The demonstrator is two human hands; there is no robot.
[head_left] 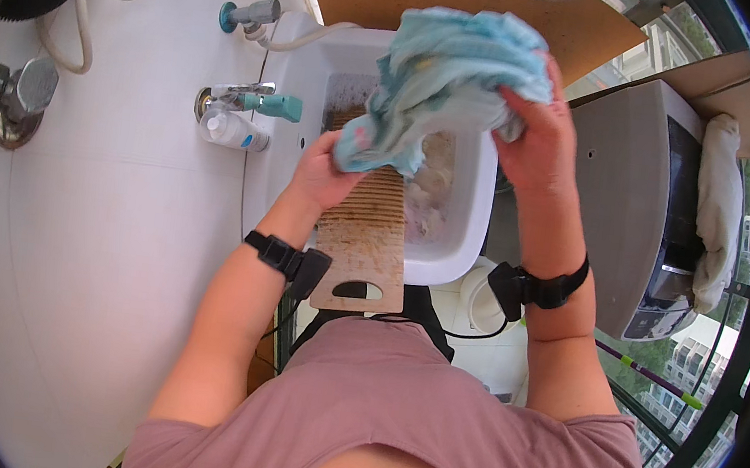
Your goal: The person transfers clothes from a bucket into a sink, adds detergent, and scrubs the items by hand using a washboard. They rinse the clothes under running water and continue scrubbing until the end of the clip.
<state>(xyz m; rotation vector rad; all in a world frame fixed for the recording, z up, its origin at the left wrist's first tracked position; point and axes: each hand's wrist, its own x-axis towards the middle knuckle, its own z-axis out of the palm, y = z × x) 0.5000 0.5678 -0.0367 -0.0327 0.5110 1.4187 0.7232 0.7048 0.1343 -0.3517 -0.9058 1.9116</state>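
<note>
A light blue and white cloth [463, 71], bunched and partly blurred, is stretched between my two hands above a white sink [469, 231]. My left hand [329, 177] grips its lower left end. Its upper right side is in the grasp of my right hand [536, 131]. Beneath the cloth a ridged wooden washboard [364, 240] leans in the sink, its handle-hole end over the near rim. Sudsy water [350, 89] and pale wet fabric [434, 171] show in the basin. The cloth hides part of the washboard and basin.
Left of the sink, a tap with a teal spout [278, 106] projects from the wall over a white bottle [234, 130]. A grey appliance [615, 192] carrying a rolled towel [717, 210] stands at the right. Below it is a white bucket [475, 297]. Windows line the right side.
</note>
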